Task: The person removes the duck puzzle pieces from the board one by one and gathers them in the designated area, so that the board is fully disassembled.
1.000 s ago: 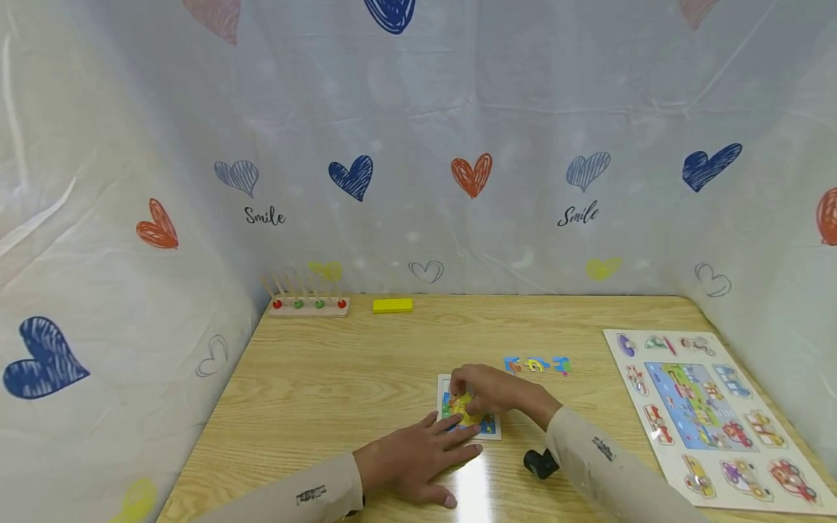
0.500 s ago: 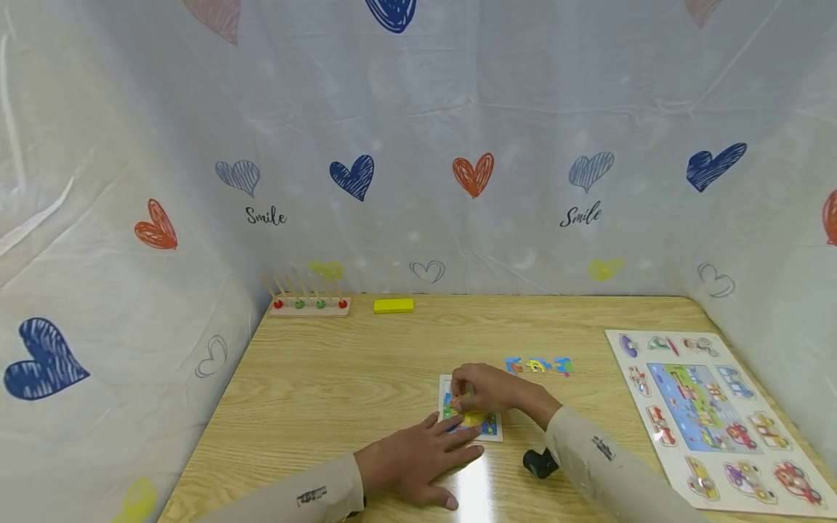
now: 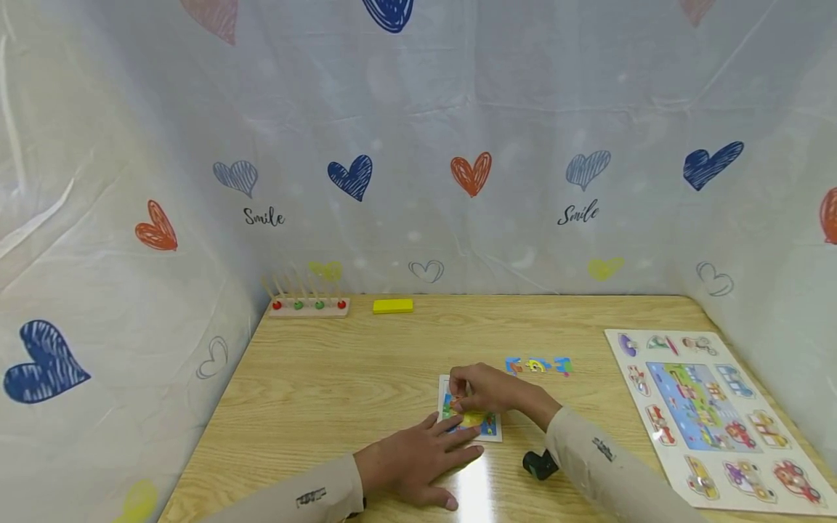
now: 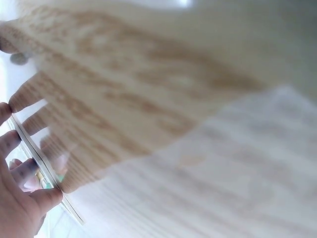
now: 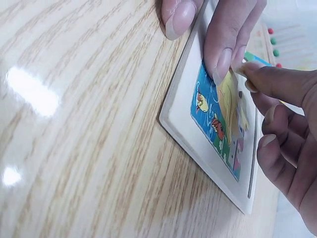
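Basically, right hand pinches small piece over puzzle board.
Left hand spread, fingers apart, across board's near left corner.

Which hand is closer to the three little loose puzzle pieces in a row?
The right hand: it is over the small puzzle, just near-left of the loose pieces. The left hand is farther away, fingertips on the puzzle.

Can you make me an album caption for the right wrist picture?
Left grip and right grip busy at a white-framed picture puzzle on a table.
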### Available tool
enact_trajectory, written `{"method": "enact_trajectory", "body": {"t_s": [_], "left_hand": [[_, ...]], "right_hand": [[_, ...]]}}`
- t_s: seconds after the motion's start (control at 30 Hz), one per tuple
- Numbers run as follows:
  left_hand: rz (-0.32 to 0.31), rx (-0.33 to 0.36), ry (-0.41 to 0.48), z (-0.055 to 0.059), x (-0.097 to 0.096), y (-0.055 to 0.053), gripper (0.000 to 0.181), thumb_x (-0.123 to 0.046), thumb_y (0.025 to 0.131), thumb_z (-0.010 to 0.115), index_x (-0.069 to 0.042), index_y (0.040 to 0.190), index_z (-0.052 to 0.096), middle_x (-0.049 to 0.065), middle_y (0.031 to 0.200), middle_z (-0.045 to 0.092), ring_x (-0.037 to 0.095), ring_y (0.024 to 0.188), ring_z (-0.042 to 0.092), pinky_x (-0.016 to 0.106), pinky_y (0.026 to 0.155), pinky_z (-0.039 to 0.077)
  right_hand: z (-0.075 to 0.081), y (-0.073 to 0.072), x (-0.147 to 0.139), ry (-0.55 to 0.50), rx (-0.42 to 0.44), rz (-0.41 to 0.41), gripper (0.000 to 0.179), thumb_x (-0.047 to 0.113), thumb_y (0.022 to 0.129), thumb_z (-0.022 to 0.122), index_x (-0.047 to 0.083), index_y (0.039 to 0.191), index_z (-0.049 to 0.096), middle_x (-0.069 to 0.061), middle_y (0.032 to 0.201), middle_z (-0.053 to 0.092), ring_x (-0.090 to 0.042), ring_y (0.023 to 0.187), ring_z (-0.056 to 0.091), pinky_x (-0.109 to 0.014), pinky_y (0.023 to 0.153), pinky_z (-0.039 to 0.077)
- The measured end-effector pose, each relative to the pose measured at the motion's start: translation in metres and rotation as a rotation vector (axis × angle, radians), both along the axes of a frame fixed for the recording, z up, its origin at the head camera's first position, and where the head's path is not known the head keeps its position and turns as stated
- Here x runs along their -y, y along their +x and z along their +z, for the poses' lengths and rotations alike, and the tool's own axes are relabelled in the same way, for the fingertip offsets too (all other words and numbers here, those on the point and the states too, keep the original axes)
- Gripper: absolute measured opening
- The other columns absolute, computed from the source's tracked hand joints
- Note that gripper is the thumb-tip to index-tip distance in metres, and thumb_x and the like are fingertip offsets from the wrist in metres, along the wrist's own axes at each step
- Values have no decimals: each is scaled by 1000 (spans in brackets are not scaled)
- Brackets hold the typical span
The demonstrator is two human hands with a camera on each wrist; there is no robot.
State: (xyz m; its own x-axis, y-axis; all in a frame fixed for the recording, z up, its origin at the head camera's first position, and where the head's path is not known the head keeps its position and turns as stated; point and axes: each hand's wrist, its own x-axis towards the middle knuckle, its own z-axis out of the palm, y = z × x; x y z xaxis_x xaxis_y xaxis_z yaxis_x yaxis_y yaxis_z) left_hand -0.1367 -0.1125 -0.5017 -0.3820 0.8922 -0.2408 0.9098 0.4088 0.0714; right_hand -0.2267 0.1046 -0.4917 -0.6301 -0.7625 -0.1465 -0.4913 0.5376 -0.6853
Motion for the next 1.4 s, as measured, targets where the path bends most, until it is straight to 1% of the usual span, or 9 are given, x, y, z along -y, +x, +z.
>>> {"method": "enact_trajectory", "body": {"t_s": [0.2,0.3,0.43,0.53,0.67,0.83,1.03,1.2,1.4], "left_hand": [[2,-5,5,1,0,1,78,-70,99,27,-27,163,14,-1,170,10,31,155,17,54,117,32],[3,-9,4,1,0,1,78,-70,100,28,-26,163,15,-1,170,11,31,155,18,53,117,33],[0,-22,5,2,-1,2,78,-70,99,29,-25,163,17,0,170,11,31,155,19,53,117,33],[-1,-24,7,2,-1,2,78,-70,99,29,-25,163,17,0,170,12,31,155,19,53,117,33],[3,-22,0,1,-1,2,79,-71,99,27,-26,163,16,0,170,10,31,155,18,53,117,34],[2,-24,1,1,-1,2,78,-70,99,27,-26,163,17,0,170,10,32,155,19,53,117,34],[-9,-29,10,0,-1,2,78,-70,99,28,-25,163,17,0,170,12,31,155,19,53,117,34],[-6,-32,14,-2,0,2,79,-71,99,27,-25,163,17,1,170,12,31,155,19,53,117,34],[-10,-36,18,-3,0,1,79,-71,99,26,-25,163,16,1,170,12,31,155,19,53,117,34]], "right_hand": [[3,1,-1,4,-5,0,20,18,97,69,13,116,65,7,91,64,-4,76,58,-23,70,51],[7,2,-3,14,-32,-2,16,18,98,67,13,114,69,7,92,65,-5,78,57,-23,72,50],[10,2,-9,-13,-60,10,7,17,99,65,13,103,69,5,94,65,-6,76,54,-23,70,48],[12,2,-13,-46,-27,4,6,17,99,65,12,98,66,3,93,64,-9,69,58,-21,63,47],[14,2,-20,-85,36,-35,6,17,101,62,11,99,64,-3,95,65,-17,61,62,-21,56,47],[15,2,-28,-117,-15,-85,6,17,101,62,12,101,65,-5,102,69,-10,58,57,-22,56,48],[14,2,-37,-155,-45,-128,8,16,99,66,11,105,69,-3,98,71,-4,57,56,-24,56,51],[11,1,-43,-146,-65,-123,13,17,99,65,12,111,69,-3,100,68,-6,61,55,-24,58,51],[11,3,-52,-119,-117,-143,24,17,101,62,12,124,67,-1,108,69,-11,89,59,-24,68,50]]}}
